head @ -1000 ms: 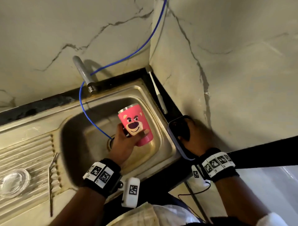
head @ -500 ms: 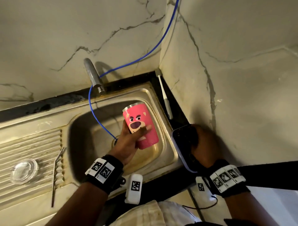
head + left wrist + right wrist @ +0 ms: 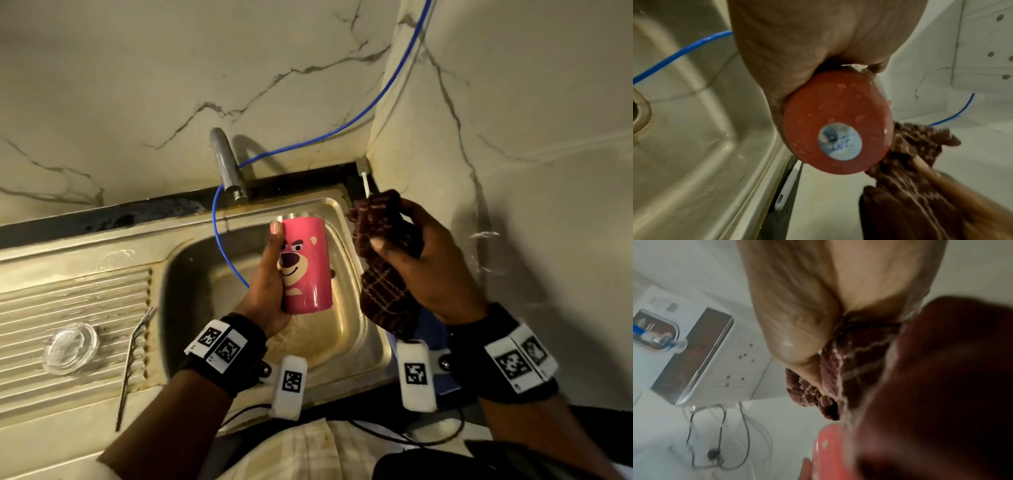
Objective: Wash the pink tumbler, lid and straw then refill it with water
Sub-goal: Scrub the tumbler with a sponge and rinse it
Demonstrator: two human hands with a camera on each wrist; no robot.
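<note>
While the left hand [image 3: 270, 291] grips the tumbler [image 3: 306, 267], the right hand [image 3: 431, 270] clutches a cloth [image 3: 383, 253].

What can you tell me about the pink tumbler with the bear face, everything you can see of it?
The pink tumbler with a cartoon bear face is a straight-sided cup with a bare metal rim, no lid or straw on it. It is held roughly upright above the steel sink in the grip of the left hand. The left wrist view shows water droplets on its base, and a round silvery disc with handwriting at the centre.
</note>
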